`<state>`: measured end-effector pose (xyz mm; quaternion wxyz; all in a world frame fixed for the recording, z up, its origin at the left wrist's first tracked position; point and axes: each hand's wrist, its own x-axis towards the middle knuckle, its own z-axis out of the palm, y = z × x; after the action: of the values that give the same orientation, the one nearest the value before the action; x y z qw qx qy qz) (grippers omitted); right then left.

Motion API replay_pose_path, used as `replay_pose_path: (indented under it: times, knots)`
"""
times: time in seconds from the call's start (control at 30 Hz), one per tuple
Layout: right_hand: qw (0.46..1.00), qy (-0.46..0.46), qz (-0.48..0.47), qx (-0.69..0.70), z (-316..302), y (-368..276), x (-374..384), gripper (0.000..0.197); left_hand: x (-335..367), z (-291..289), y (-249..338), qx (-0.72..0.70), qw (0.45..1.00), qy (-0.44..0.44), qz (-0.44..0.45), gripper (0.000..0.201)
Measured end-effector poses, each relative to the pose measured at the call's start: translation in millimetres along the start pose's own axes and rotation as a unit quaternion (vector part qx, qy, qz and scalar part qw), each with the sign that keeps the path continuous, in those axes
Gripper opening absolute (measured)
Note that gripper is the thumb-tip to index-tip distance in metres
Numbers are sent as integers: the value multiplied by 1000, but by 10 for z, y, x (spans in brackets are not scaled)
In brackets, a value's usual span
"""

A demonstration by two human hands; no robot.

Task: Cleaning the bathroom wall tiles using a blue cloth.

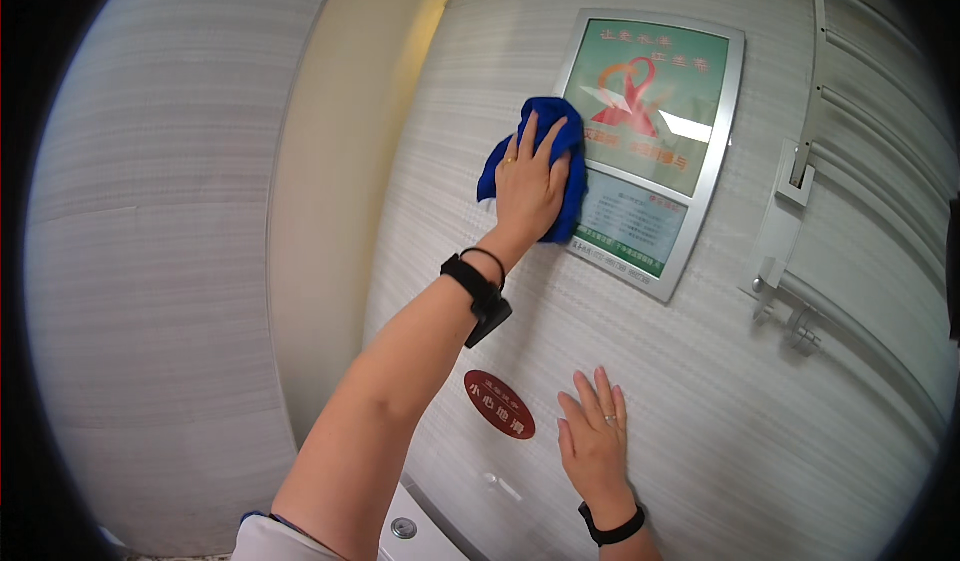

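The left hand presses a blue cloth flat-palmed against the left edge of the framed poster — the frame's long axis runs upward, lying to its right. The right hand rests open on the wall, well below.

The left edge of the framed poster is covered by the blue cloth, and most of the cloth is in turn hidden under the left hand. The part of the wall beneath the right hand cannot be seen. The right forearm is cut off by the lower edge. The metal rails are lost in the dark rim at the right. 1 small round fitting at the bottom is too small to be identified.
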<state>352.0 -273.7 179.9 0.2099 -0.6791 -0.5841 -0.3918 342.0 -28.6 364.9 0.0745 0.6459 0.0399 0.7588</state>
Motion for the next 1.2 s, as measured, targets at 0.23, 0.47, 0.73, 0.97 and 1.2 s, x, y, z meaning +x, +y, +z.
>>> replay_pose_path:
  times: [0.23, 0.47, 0.73, 0.97, 1.2]
  knots:
    - [1000, 2, -11, 17, -16, 75, -42, 25, -68, 109, 515, 38, 998, -12, 40, 49]
    - [1000, 5, -7, 9, -49, 14, -42, 24, -149, 155, 1327, -21, 993, -34, 112, 53]
    - [999, 25, 10, 24, -103, 27, -141, 18, -176, 207, 1543, -27, 993, -10, 112, 52]
    - [997, 62, 31, 40, -124, 22, -363, 15, -881, 34, 1495, -12, 992, -70, 109, 59]
    - [997, 49, 39, 39, -118, 19, -408, 13, -396, 63, 1745, -9, 979, -76, 191, 59]
